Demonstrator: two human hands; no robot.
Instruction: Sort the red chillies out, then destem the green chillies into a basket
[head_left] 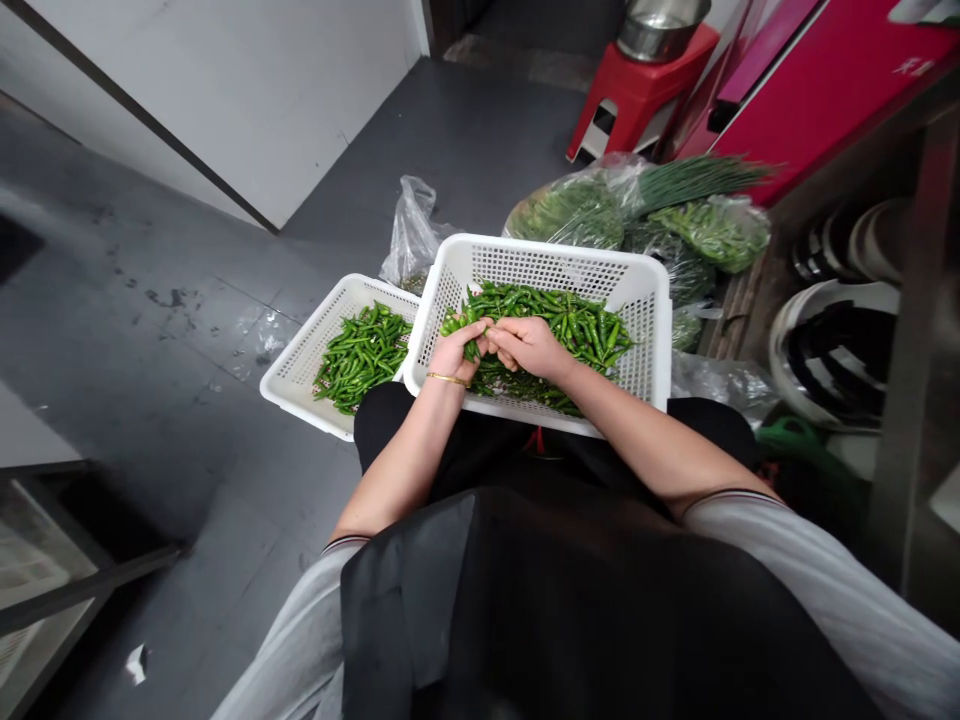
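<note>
A white perforated basket (pixel 637 270) rests on my lap with many green chili peppers (pixel 577 320) inside. Above its left part my two hands meet. My left hand (pixel 455 352), with a gold bracelet at the wrist, is closed around several green chilies. My right hand (pixel 529 345) is closed too, its thumb and finger pinched at the tips of my left fingers. What sits in that pinch is too small to make out. Left of my knee stands a second white basket (pixel 300 385), which holds a pile of green chilies (pixel 364 355).
Bagged leafy greens (pixel 574 210) and long green stalks (pixel 697 185) lie beyond the basket. A clear plastic bag (pixel 411 230) is on the floor. Farther off, a red stool (pixel 637 95) bears a metal pot (pixel 660 30). At right is a shelf with stacked dishes (pixel 832 350).
</note>
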